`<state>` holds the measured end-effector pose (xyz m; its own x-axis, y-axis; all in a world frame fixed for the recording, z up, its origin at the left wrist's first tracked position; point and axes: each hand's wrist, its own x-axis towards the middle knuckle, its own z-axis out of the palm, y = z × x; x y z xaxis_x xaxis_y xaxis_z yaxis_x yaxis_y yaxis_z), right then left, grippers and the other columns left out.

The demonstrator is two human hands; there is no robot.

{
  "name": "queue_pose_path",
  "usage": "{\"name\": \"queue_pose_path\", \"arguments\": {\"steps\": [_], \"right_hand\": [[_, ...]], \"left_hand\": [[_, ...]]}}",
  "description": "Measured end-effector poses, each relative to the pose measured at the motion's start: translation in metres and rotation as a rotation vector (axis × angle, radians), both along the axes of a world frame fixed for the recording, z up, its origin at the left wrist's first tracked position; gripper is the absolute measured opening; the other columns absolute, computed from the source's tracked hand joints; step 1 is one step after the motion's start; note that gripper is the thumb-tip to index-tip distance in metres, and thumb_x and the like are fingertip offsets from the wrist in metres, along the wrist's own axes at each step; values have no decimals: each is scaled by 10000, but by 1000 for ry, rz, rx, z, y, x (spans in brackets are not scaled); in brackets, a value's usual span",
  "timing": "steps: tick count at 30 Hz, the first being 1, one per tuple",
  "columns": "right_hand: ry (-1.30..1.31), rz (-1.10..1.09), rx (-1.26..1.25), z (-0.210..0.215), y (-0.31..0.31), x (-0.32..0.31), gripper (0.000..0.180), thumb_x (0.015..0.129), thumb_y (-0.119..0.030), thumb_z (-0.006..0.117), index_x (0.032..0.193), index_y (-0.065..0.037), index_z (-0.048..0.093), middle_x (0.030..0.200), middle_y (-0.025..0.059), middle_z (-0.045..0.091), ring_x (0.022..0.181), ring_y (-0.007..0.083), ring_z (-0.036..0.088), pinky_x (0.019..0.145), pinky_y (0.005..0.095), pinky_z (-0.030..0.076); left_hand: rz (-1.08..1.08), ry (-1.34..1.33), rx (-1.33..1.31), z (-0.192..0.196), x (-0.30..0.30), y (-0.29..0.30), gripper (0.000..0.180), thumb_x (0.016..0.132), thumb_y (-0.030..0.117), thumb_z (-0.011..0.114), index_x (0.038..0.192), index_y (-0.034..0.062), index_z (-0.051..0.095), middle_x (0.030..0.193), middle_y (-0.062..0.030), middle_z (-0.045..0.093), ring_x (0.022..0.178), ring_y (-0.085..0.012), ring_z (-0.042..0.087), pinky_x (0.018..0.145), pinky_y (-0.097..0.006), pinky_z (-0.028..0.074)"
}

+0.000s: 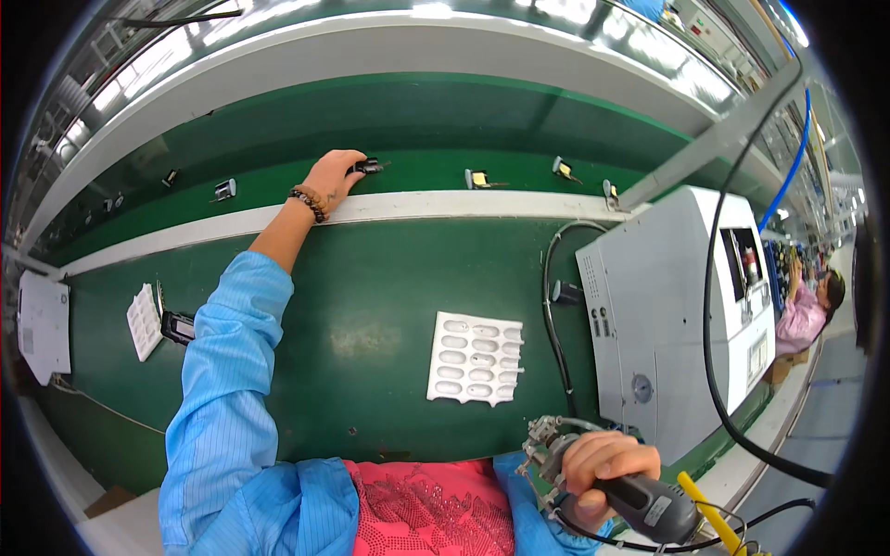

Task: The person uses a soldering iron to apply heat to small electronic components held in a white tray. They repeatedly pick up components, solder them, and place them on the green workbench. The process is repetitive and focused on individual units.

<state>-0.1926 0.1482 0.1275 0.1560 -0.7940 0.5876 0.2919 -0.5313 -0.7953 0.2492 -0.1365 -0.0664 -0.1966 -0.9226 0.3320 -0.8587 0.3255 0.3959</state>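
Note:
At the far strip of green belt, my left hand reaches out with its fingers closed on a small black part. A beaded bracelet circles that wrist. Near the lower edge, my right hand is wrapped round a dark handheld power tool with a metal head at its left end. A white tray with oval hollows lies on the green table between my arms. Further along the belt sit small parts with yellow and black bodies, one of them a yellow-and-white part.
A large grey machine stands at the right, with a black hose beside it. A white ledge divides table from belt. At the left are another white tray and a white box. A person in pink works at far right.

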Motion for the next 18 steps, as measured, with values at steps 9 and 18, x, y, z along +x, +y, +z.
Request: {"name": "queue_pose_path", "arguments": {"steps": [9,18], "right_hand": [[-40,-40,-41,-1,-11,-2,387,826,-125,802,959,3,461,581,61,549,447,181,554,427,296,458],[-89,41,-22,-3,-17,5,361,803,-54,799,985,-2,492,582,56,551,471,172,557,453,290,446]], "left_hand": [[-205,445,79,69,-124,115,193,995,171,538,1113,19,554,829,-200,645,746,-382,633,671,-417,487],[-409,319,-55,42,-190,181,198,885,50,651,1080,31,626,946,-135,640,881,-323,623,789,-403,494]]}}
